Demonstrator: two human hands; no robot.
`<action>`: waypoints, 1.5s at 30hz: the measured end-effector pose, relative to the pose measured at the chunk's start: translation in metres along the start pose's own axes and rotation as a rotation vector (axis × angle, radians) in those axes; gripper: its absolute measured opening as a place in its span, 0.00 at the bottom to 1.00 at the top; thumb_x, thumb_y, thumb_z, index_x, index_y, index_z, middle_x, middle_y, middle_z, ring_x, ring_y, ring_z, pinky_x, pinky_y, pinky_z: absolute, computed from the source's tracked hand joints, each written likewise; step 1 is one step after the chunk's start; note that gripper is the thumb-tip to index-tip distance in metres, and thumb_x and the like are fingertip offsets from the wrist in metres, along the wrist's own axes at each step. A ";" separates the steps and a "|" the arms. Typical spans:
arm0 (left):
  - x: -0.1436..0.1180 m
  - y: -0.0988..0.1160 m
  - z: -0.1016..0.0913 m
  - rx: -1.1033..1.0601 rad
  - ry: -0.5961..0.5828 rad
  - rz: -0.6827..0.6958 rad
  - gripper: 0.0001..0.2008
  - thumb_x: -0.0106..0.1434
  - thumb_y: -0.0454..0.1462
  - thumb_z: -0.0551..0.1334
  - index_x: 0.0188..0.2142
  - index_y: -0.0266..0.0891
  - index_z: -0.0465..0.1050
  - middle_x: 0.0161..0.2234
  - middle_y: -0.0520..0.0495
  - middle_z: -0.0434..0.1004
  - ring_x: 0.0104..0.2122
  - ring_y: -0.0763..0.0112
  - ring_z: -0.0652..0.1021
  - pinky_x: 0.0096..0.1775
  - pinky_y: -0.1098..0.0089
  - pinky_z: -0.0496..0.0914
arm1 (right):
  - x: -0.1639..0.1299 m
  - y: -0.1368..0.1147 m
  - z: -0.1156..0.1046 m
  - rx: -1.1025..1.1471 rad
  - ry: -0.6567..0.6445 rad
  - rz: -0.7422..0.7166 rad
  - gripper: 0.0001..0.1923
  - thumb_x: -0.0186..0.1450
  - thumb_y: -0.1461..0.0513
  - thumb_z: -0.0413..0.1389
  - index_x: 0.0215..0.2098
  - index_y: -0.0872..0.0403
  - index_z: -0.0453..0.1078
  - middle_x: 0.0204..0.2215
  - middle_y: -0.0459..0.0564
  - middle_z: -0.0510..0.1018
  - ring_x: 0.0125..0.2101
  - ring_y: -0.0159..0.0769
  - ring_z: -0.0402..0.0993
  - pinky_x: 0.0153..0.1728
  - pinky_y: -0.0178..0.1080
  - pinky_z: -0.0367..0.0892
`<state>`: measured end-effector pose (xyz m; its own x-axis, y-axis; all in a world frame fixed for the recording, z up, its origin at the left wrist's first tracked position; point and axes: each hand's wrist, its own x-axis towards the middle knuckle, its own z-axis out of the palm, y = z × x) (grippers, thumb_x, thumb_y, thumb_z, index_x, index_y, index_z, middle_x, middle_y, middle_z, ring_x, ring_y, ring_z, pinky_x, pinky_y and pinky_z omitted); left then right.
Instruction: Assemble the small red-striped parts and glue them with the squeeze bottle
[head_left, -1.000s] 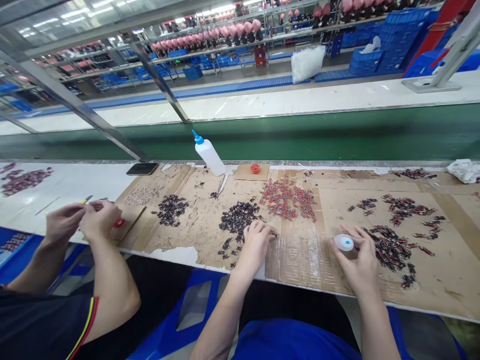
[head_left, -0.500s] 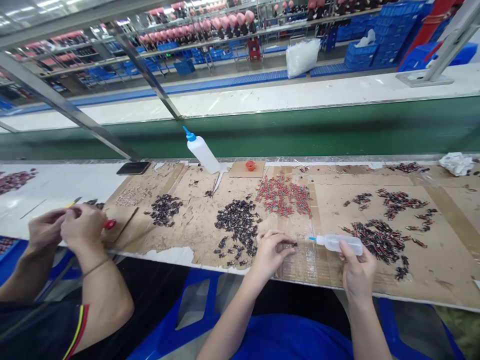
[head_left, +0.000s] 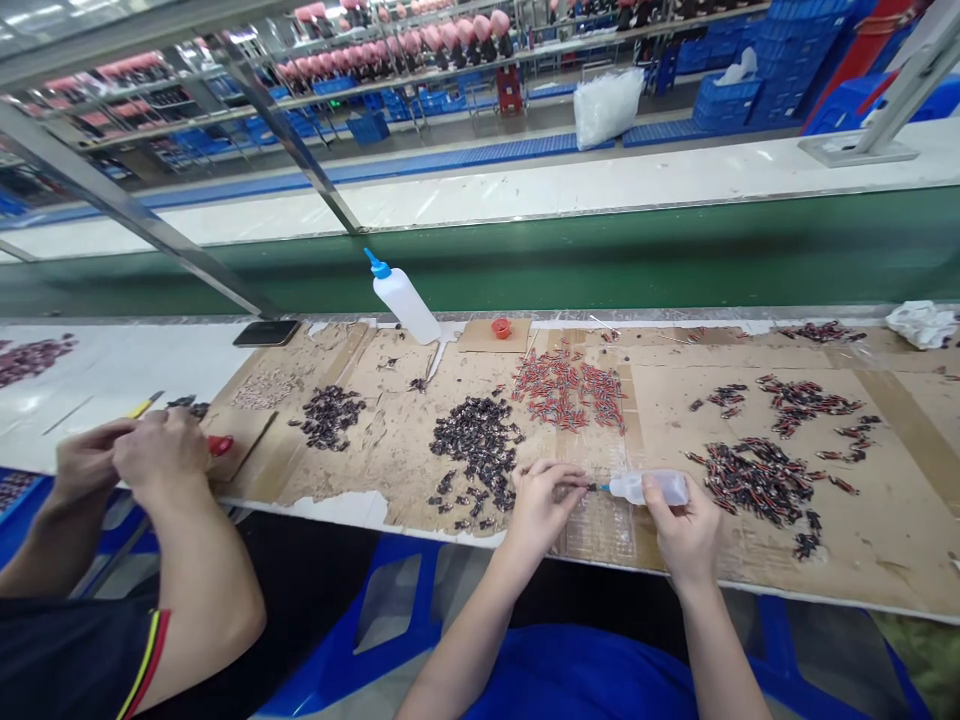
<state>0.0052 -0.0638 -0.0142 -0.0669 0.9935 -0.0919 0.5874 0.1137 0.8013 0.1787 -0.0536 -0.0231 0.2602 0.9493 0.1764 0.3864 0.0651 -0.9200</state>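
Observation:
My left hand [head_left: 547,495] pinches a small dark part [head_left: 592,487] just above the cardboard. In my right hand [head_left: 686,525] is a clear squeeze bottle [head_left: 637,487] with a thin blue tip, held sideways. Its tip meets the small part or sits right beside it; contact is too small to make out. Left of my left hand spreads a pile of small black parts [head_left: 476,445]. Beyond my hands is a pile of red and metal pieces [head_left: 562,385]. A heap of black-and-red pieces [head_left: 761,485] lies to the right of my right hand.
A white bottle with a blue cap [head_left: 405,300] leans at the back. Near it are a red cap [head_left: 501,328] on a cardboard piece and a phone [head_left: 267,333]. A co-worker's hands [head_left: 146,455] work at the left. Metal posts [head_left: 292,140] rise behind the bench.
My right hand has moved left with the squeeze bottle, bringing its blue tip up to the small part. My left hand stays almost in place.

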 end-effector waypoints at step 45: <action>0.028 -0.008 -0.018 0.112 0.113 0.114 0.06 0.61 0.34 0.63 0.36 0.45 0.79 0.39 0.47 0.83 0.43 0.62 0.78 0.52 0.56 0.62 | 0.020 0.015 -0.002 0.322 0.225 0.115 0.31 0.40 0.54 0.72 0.31 0.49 0.56 0.31 0.46 0.77 0.35 0.41 0.78 0.43 0.49 0.71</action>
<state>-0.0159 -0.0371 -0.0126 -0.0814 0.9944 0.0676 0.6817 0.0061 0.7316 0.1917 -0.0342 -0.0325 0.4865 0.8673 0.1053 0.0558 0.0894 -0.9944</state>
